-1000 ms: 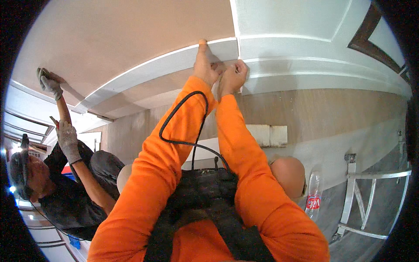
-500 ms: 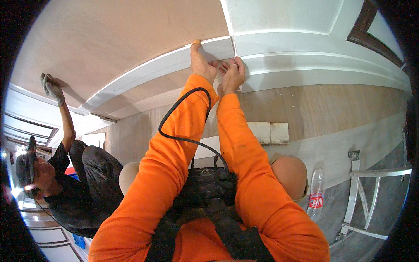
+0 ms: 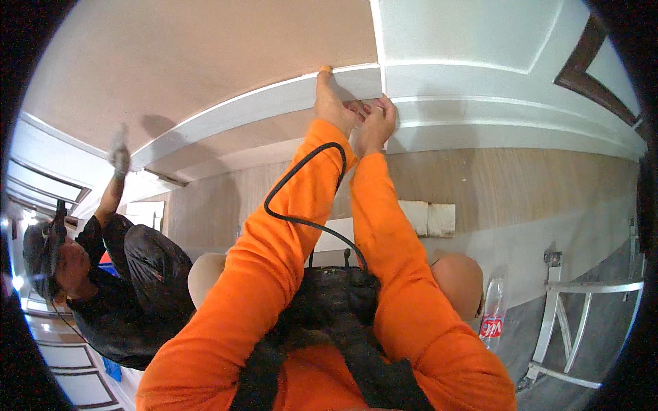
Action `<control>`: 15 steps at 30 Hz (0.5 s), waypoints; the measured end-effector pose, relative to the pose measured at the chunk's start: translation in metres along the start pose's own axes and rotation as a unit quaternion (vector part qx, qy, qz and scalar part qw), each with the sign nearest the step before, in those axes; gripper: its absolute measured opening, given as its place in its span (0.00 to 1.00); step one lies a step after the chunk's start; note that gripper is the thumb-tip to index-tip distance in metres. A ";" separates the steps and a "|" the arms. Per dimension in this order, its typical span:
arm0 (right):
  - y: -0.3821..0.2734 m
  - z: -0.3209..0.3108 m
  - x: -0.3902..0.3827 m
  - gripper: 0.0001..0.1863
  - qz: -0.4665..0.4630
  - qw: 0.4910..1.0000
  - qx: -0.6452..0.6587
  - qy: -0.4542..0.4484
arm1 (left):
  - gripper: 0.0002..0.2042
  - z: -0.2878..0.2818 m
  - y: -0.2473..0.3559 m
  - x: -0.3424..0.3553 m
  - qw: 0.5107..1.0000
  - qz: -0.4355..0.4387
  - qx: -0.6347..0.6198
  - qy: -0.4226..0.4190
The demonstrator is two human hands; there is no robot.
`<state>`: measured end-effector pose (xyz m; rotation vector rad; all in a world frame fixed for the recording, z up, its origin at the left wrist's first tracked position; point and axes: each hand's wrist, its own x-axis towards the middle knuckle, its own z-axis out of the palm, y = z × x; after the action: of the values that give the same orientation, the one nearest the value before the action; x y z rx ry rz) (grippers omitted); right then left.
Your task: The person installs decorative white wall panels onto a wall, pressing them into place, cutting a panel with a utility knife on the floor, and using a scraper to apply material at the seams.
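Observation:
A long white trim board (image 3: 264, 101) runs along the lower part of a tan wall panel (image 3: 212, 48). My left hand (image 3: 334, 104) grips it near its right end, the thumb with a yellow covering over the top edge and the fingers below. Close beside it, my right hand (image 3: 376, 127) has its fingers bent at the board's lower right corner, by the seam with the white moulded panelling (image 3: 473, 113). Whether those fingers pinch the board or something small is hidden. A black cord (image 3: 291, 219) loops over my left sleeve.
At left a co-worker (image 3: 103, 294) crouches, one gloved hand (image 3: 120, 159) raised by the board's far end. Pale offcuts (image 3: 428, 219) lie on the wood-look floor (image 3: 493, 185). A plastic bottle (image 3: 493, 318) and a metal frame (image 3: 550, 322) are at right.
The view has shifted slightly. My left hand keeps its grip, and my right hand has come closer to it. The co-worker's gloved hand has moved down and toward the board, blurred by motion.

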<state>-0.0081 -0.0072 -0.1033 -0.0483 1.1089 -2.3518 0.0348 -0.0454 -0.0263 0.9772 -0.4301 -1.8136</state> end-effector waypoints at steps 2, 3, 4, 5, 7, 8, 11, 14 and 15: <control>-0.006 0.001 -0.002 0.17 0.055 0.998 0.041 -0.006 | 0.25 -0.009 0.000 0.005 0.999 -0.011 -0.023 -0.023; -0.006 -0.001 0.003 0.16 0.077 0.996 0.035 -0.013 | 0.26 -0.010 0.001 0.007 0.998 -0.010 -0.027 -0.049; -0.007 -0.003 0.009 0.15 0.098 0.995 0.027 -0.020 | 0.27 -0.011 0.002 0.009 0.997 -0.008 -0.031 -0.075; -0.009 -0.008 0.015 0.14 0.113 0.986 0.053 -0.112 | 0.27 -0.008 0.003 0.007 0.997 0.001 -0.036 -0.073; -0.004 -0.007 0.009 0.14 0.144 0.982 0.081 -0.094 | 0.30 -0.007 0.005 0.005 0.999 -0.014 -0.032 -0.031; -0.003 -0.004 0.004 0.14 0.166 0.978 0.110 -0.068 | 0.30 -0.007 0.007 0.003 0.999 -0.002 -0.041 -0.025; -0.012 -0.010 0.006 0.16 0.146 0.973 0.105 -0.144 | 0.35 -0.001 0.002 -0.015 0.994 -0.008 -0.099 -0.050; -0.022 -0.008 0.004 0.12 0.145 0.983 0.067 -0.093 | 0.41 -0.004 -0.008 -0.023 0.995 -0.010 -0.059 0.084; -0.016 0.001 -0.006 0.11 0.172 0.977 0.095 -0.079 | 0.43 -0.031 -0.003 -0.005 0.996 0.004 -0.075 0.047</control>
<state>-0.0098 0.0035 -0.0903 0.0237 0.7449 -2.0889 0.0580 -0.0359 -0.0452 0.9495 -0.2353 -1.7575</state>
